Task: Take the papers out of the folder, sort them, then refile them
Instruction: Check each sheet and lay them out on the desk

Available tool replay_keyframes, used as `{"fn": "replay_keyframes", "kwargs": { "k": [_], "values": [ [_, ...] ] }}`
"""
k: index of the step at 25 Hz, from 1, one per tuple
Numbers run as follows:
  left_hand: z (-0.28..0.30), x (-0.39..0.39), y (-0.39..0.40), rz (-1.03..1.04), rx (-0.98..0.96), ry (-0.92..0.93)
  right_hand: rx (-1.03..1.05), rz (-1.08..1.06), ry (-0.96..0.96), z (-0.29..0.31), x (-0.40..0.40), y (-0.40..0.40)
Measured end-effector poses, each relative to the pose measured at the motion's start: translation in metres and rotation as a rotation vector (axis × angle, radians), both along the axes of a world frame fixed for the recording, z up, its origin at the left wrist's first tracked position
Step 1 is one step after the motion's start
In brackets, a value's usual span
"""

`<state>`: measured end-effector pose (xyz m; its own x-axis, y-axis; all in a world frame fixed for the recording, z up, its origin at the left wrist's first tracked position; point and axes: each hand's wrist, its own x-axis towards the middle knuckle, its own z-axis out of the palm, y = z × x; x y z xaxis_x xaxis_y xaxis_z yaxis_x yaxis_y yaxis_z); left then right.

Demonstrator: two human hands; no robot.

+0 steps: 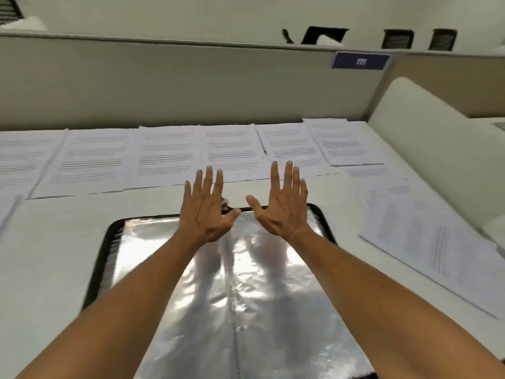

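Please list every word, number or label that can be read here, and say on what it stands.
No text here can be read.
Row of papers: printed lines, too blurred.
Papers at the right: print too blurred.
Blue label on the partition: white mark, too small.

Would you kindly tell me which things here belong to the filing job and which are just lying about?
Job:
folder, open, shiny sleeves
row of papers beyond it
paper pile to the right
left hand and right hand, both open, holding nothing

Lying about:
blue label on the partition
white chair back
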<state>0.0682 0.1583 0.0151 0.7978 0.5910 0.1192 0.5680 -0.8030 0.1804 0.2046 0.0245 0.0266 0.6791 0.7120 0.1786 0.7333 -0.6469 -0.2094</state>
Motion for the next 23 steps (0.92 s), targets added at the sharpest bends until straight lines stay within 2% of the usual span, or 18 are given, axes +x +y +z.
{"fn": "replay_keyframes", "kwargs": {
  "k": [6,12,16,23],
  "values": [
    [-0.012,0.122,-0.105,-0.096,-0.063,0.038,-0.014,-0.106,0.029,-0.011,0.116,-0.095],
    [-0.023,0.226,-0.175,-0.099,-0.204,0.054,-0.021,-0.184,0.114,-0.024,0.217,-0.171],
    [-0.029,0.262,-0.209,-0.061,-0.306,0.061,-0.017,-0.245,0.223,-0.028,0.266,-0.208],
    [-0.031,0.287,-0.233,-0.132,-0.405,0.038,-0.102,-0.333,0.318,-0.033,0.305,-0.232]
  ]
}}
